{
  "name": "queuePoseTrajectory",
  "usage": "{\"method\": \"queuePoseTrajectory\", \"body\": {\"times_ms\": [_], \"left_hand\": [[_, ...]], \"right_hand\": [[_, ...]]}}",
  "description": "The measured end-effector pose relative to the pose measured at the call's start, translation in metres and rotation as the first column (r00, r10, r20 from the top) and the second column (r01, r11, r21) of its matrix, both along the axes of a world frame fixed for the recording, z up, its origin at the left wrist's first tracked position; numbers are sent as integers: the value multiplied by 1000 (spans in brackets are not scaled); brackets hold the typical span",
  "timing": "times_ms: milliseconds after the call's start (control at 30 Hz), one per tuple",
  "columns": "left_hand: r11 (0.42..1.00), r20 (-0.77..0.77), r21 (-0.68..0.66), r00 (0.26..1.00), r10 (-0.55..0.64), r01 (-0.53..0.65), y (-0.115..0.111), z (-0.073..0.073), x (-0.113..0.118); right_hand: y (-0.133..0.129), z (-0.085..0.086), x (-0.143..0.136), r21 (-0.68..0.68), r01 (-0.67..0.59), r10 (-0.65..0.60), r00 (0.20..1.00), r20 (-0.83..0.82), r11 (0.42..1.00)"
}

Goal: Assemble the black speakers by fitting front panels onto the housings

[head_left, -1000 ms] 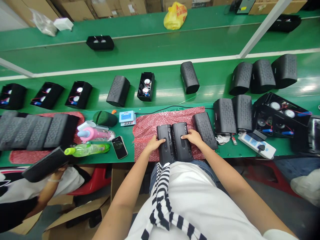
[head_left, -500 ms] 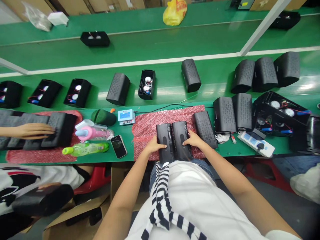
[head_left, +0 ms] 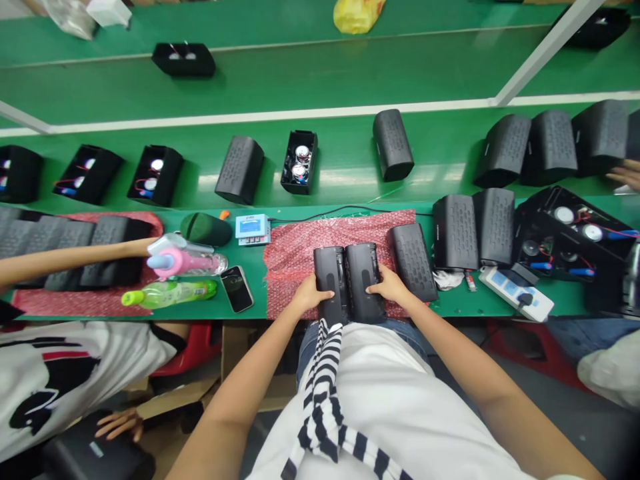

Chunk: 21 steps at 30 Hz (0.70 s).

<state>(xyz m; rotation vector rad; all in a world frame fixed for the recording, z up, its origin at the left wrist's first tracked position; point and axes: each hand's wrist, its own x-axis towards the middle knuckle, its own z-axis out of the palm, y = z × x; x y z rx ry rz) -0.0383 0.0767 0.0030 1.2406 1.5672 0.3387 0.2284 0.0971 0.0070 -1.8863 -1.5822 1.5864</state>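
Observation:
Two black speakers stand side by side on the red bubble wrap (head_left: pixel 293 250), close to my waist. My left hand (head_left: pixel 307 294) grips the outer side of the left speaker (head_left: pixel 330 267), its thumb laid over the top face. Around the outer side of the right speaker (head_left: pixel 360 261) my right hand (head_left: pixel 391 287) is closed, thumb on the face as well. The fingers of both hands are mostly hidden behind the cases. Another black speaker (head_left: pixel 413 260) with a patterned grille lies just right of my right hand.
A phone (head_left: pixel 237 289), a green bottle (head_left: pixel 170 295) and a blue tester (head_left: pixel 253 229) are on the left. To the right are more speakers (head_left: pixel 456 230) and a power strip (head_left: pixel 517 293). An open speaker case (head_left: pixel 299 163) stands beyond. A co-worker's arm (head_left: pixel 85 259) reaches in from the left.
My hands and the two speakers keep about the same place. The co-worker's arm at left has reached farther right. A person's hand has appeared at the far right, and the view has shifted slightly.

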Motion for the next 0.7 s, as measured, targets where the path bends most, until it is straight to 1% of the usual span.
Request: {"method": "queuePoseTrajectory", "body": {"times_ms": [133,433,600,700], "left_hand": [[1000,-5,-3,1000,-10,10,1,-1,0],[1000,-19,-21,1000,-3,2,4,1,1],[1000,32,-12,999,10,-10,6,6,4],[1000,54,0,998,24,-24,8,6,4]], "right_hand": [[1,-3,0,-16,16,-16,1000,10,1000],[3,0,2,-25,10,-11,1000,-3,1000],[5,5,1,-24,1,-1,999,33,1000],[7,9,0,-26,-21,23,998,62,999]]}}
